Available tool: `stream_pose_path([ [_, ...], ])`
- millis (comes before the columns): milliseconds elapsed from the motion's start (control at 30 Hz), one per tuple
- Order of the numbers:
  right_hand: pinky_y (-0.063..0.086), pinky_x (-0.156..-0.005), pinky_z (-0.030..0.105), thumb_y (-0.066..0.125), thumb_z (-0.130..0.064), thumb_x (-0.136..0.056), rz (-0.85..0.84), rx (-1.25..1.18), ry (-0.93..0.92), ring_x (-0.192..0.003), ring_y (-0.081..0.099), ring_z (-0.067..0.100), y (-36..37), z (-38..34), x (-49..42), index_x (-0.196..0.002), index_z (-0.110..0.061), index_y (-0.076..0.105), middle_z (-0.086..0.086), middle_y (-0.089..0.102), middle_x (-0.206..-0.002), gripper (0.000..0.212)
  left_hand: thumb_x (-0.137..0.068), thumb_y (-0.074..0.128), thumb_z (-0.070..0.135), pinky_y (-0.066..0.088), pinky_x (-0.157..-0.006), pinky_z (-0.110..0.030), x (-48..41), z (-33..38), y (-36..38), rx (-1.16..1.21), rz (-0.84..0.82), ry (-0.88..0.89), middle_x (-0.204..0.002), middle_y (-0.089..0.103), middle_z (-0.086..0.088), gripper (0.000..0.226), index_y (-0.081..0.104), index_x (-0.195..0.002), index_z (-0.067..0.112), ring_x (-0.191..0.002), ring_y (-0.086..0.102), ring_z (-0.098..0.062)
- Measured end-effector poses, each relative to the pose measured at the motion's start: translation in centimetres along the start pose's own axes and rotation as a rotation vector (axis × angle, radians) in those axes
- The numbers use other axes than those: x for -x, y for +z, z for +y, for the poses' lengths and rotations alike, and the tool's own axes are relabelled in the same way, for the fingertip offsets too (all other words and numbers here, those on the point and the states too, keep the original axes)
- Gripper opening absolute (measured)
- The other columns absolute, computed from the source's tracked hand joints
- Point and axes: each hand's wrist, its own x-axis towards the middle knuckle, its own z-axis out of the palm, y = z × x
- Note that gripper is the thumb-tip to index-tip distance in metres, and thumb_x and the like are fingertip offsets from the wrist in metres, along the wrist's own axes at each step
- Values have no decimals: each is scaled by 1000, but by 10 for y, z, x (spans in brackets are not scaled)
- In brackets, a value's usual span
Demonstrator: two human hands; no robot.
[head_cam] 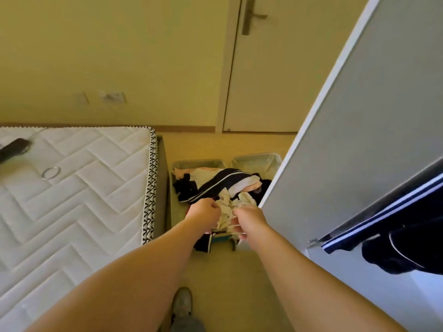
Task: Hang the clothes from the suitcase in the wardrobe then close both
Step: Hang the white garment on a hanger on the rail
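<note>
An open suitcase (pixel 257 158) lies on the floor between the bed and the wardrobe, heaped with clothes. A dark garment with white stripes (pixel 220 182) lies across the heap. Just above its near part I hold up a crumpled cream garment (pixel 226 212). My left hand (pixel 203 213) grips its left side, my right hand (pixel 249 220) grips its right side with white straps running through the fingers. The wardrobe door (pixel 354 130) stands open at the right. Inside the wardrobe hangs a dark striped garment (pixel 395 228).
A bare white mattress (pixel 79 188) fills the left, with a dark remote-like object (pixel 12 148) and a metal ring (pixel 50 173) on it. A closed room door (pixel 275 75) is behind the suitcase. My shoe (pixel 182 305) stands on the floor below.
</note>
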Motion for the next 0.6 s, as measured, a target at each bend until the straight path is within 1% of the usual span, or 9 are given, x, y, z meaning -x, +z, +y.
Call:
stream_pose_path([
  [100, 37, -52, 23, 42, -12, -94, -25, 41, 38, -69, 52, 20, 33, -18, -34, -114, -10, 53, 10, 57, -88, 23, -94, 43, 16, 54, -75, -31, -43, -10, -27, 22, 29, -31, -89, 60, -6, 17, 60, -99, 16, -78, 57, -20],
  [200, 32, -49, 22, 41, -9, -96, -43, 16, 80, -58, 44, 14, 69, -40, -80, -123, -7, 51, 4, 50, -71, 29, -94, 42, 15, 52, -70, -30, -98, -18, -51, 40, 14, -74, -93, 60, -8, 17, 59, -93, 18, -76, 55, -20],
  [267, 31, -48, 21, 40, -10, -97, -54, -3, 111, -57, 42, 13, 82, -53, -108, -126, -6, 49, 3, 47, -68, 30, -94, 43, 15, 52, -74, -32, -130, -21, -62, 42, -2, -84, -94, 60, -8, 16, 58, -90, 19, -78, 56, -21],
  [367, 33, -45, 20, 43, -10, -96, -44, 74, 95, -55, 42, 11, 99, -57, -156, -119, -2, 55, 1, 47, -68, 27, -94, 42, 15, 53, -84, -38, -174, -32, -67, 43, -26, -119, -101, 64, -13, 17, 59, -92, 19, -88, 62, -28],
  [400, 33, -44, 21, 44, -10, -95, -27, 88, 101, -55, 42, 12, 103, -54, -172, -112, -6, 56, 3, 48, -69, 22, -94, 41, 16, 53, -85, -39, -186, -37, -66, 60, -34, -132, -104, 64, -14, 18, 60, -94, 18, -87, 61, -28],
  [433, 32, -45, 23, 44, -11, -94, 1, 97, 128, -56, 42, 14, 105, -52, -180, -105, -11, 54, 5, 49, -72, 15, -94, 41, 16, 53, -84, -38, -194, -42, -64, 69, -38, -140, -104, 64, -14, 20, 60, -98, 16, -82, 59, -24],
  [467, 31, -46, 24, 44, -12, -93, 31, 120, 143, -58, 43, 16, 110, -47, -201, -102, -13, 52, 7, 51, -77, 12, -94, 42, 17, 53, -81, -36, -211, -50, -61, 71, -44, -152, -101, 63, -12, 21, 61, -102, 16, -79, 55, -21],
  [533, 33, -48, 26, 44, -14, -92, 34, 177, 138, -66, 47, 21, 113, -36, -226, -103, -11, 53, 9, 53, -85, 15, -95, 43, 18, 52, -75, -30, -234, -65, -53, 60, -54, -166, -97, 62, -7, 22, 61, -107, 16, -80, 55, -17],
  [600, 34, -50, 26, 44, -17, -92, 12, 216, 118, -74, 49, 24, 112, -28, -251, -103, -10, 54, 9, 53, -89, 16, -95, 43, 19, 52, -73, -28, -255, -78, -44, 58, -48, -175, -97, 62, -4, 21, 60, -106, 18, -81, 57, -17],
])
